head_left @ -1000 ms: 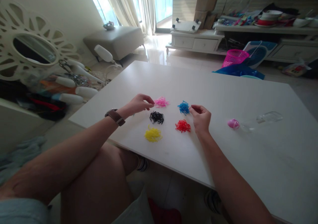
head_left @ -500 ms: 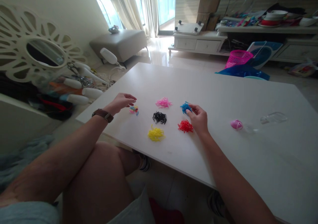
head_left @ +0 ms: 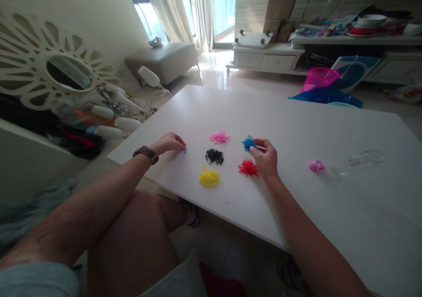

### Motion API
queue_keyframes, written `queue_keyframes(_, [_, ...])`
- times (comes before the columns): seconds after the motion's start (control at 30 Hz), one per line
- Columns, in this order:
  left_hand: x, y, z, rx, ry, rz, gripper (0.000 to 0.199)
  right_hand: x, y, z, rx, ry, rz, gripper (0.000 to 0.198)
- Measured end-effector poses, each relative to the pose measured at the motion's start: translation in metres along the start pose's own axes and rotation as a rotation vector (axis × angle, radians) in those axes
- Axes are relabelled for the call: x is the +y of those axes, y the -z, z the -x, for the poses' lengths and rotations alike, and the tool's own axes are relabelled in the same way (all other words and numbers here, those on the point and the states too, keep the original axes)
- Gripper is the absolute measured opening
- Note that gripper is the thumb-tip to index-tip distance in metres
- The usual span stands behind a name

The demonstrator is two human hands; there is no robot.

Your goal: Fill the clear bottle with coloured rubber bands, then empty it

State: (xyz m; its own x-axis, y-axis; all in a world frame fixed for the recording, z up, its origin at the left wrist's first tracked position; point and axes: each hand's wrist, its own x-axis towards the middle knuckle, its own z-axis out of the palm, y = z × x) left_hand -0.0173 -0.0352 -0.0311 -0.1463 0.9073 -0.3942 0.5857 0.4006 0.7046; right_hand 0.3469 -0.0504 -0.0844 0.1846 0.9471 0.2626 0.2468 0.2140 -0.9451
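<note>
Blue, rubbery-looking little bands (head_left: 248,143), seen from my head view, lie in a loose heap on the smooth white table (head_left: 280,117), to the right of the heap of thin black rubbery bands (head_left: 214,156) and slightly farther from me. My right hand (head_left: 268,158) is at the blue bands' right edge — thumb and forefinger curved up against them, the other fingers bent. Whether they pinch a band I cannot tell. My left hand (head_left: 167,143), with a brown strap watch (head_left: 147,153) on its wrist, is left of the black heap and a little beyond it. Its fingers point down over a small cluster of mixed coloured bands (head_left: 185,150); a blue loop and a bit of pink show, but my fingers cover much of the rest — I cannot tell if they grasp one. Pink rubbery bands (head_left: 220,137) lie just beyond the black heap, yellow rubbery bands (head_left: 209,177) just on my side of it, and red rubbery bands (head_left: 248,168) to its right, slightly nearer me. Well to its right lie a glossy pink rounded piece (head_left: 317,167) and, farther right, a clear transparent object (head_left: 366,158).
</note>
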Motion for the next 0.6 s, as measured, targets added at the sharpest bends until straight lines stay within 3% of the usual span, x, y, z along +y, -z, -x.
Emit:
queue_keyframes(0.4, [-0.0085,0.0082,-0.0094,0.026,-0.048,-0.144,0.021,-0.0006,-0.001,0.0007,-0.008,-0.004,0.017,0.019])
queue_keyframes(0.6, [-0.006,0.0031,-0.0081,0.075,-0.058,-0.133,0.03,-0.0005,-0.0011,0.0009,-0.009,0.002,0.03,0.018])
